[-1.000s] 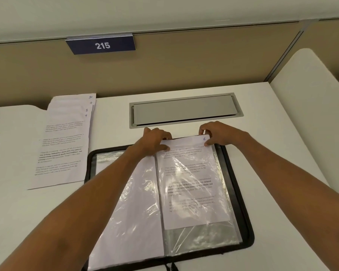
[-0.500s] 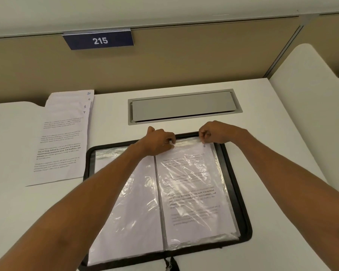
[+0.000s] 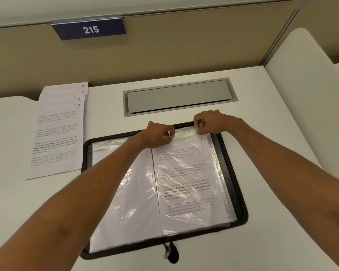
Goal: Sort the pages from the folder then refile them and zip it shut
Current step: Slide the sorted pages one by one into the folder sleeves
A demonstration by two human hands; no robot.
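Note:
A black zip folder [image 3: 236, 184] lies open on the desk with clear plastic sleeves inside. The page numbered 6 [image 3: 186, 173] sits inside the right-hand sleeve. My left hand [image 3: 159, 136] pinches the top edge of that sleeve near the spine. At the sleeve's top right corner, my right hand [image 3: 207, 122] has its fingers curled and pinches the plastic. A fanned stack of loose pages [image 3: 59, 132], numbered 7 to 10 at their top corners, lies to the left of the folder. The zip pull [image 3: 167, 253] hangs at the folder's near edge.
A grey cable hatch [image 3: 180, 96] is set in the desk just behind the folder. A beige partition with a sign reading 215 [image 3: 90, 29] closes the back. A white divider [image 3: 309, 94] rises on the right.
Page 6 slid down fully into the right sleeve; a second ago its top stuck out above it. Both hands stayed at the sleeve's top edge.

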